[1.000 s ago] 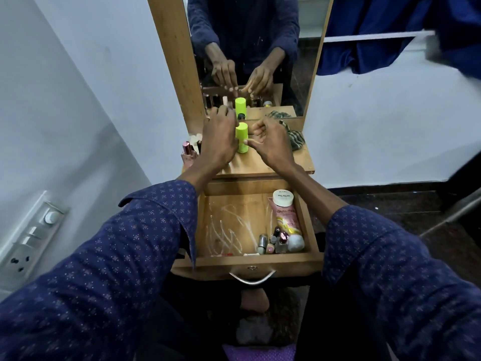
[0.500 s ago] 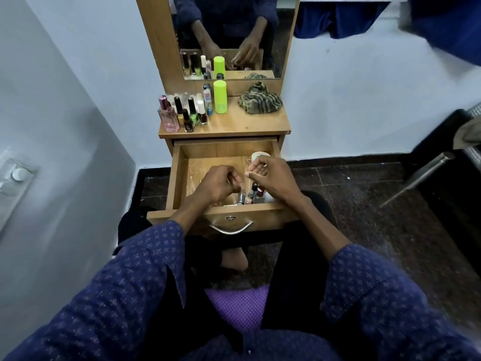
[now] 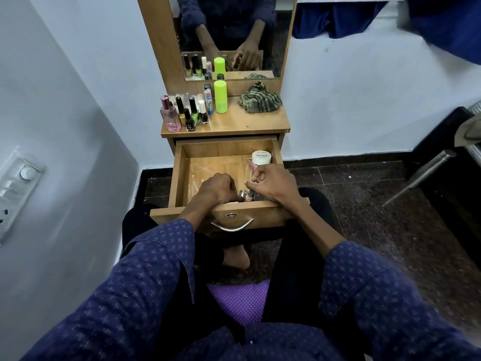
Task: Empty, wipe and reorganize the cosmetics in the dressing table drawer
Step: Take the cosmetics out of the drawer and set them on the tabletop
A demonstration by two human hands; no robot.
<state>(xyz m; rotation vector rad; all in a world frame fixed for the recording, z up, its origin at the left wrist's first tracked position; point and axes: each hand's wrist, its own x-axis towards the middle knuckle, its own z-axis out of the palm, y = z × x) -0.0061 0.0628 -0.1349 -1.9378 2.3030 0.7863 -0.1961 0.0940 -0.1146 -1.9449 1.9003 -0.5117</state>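
Both our hands work the front right corner of the open wooden drawer (image 3: 179,175).

Our left hand (image 3: 217,188) curls over small metal-capped bottles (image 3: 246,196) — its grip hidden; our right hand (image 3: 273,182) pinches something tiny — a pink tube (image 3: 256,162) lies behind.

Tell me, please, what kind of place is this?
Probably a bedroom or dressing corner at home: a small dressing table with a mirror, nail polish bottles on its top, and an open drawer of cosmetics.

Left hand (image 3: 217,188) hides grasp; small cosmetics (image 3: 247,196) indistinct
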